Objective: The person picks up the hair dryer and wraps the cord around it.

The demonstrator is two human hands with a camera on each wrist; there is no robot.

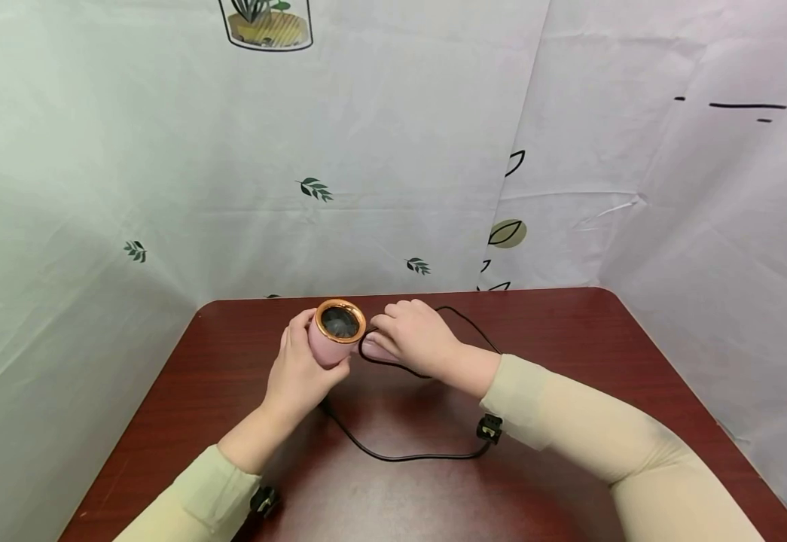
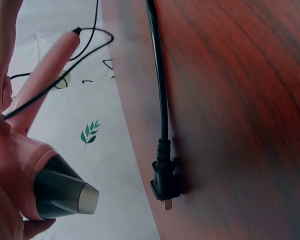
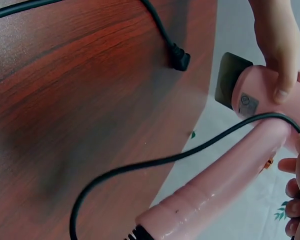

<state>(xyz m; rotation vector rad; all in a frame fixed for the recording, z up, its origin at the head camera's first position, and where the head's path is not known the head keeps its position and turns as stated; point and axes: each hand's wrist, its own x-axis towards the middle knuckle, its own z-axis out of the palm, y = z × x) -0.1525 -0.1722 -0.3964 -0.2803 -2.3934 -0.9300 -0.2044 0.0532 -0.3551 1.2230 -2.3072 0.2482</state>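
A pink hair dryer [image 1: 327, 351] with a copper-coloured rear ring and a dark nozzle [image 2: 65, 190] is held up over the table. My left hand [image 1: 300, 376] grips it round the barrel. Just right of the barrel, my right hand [image 1: 422, 336] pinches the black power cord [image 3: 155, 162] where it crosses the top of the handle [image 3: 215, 192]. The fingers curl there, and the handle is partly hidden behind them in the head view. The cord's plug [image 2: 165, 180] lies nearer the front, apart from both hands.
A dark red wooden table [image 1: 569, 436] lies beneath, with a loop of cord running across its middle. White patterned cloth [image 1: 379, 150] rises behind the table and along both sides. Each wrist carries a small black device [image 1: 489, 428].
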